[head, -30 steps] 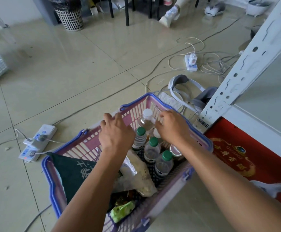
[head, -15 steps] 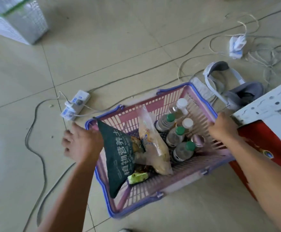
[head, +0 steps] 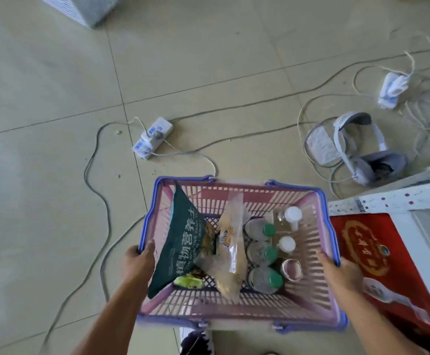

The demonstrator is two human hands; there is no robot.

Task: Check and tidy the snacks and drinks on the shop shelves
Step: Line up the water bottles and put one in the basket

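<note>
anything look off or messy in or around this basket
The dark green bag leans askew against the basket's left side, with a clear snack bag slanted beside it, while the bottles stand upright. On the floor, a headset lies among loose cables.

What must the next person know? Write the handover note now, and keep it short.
Left hand: grips the left rim of the basket.
Right hand: grips its right rim.
The basket sits beside the white shelf frame and the red box. Whether it is off the floor cannot be told.
Inside, left: dark green bag and clear snack bag.
Inside, right: three green-capped bottles, two white-capped bottles and a can.
Done: stock is gathered in the basket.
Left: none of it is on a shelf, so shelve and tidy it all.
</note>
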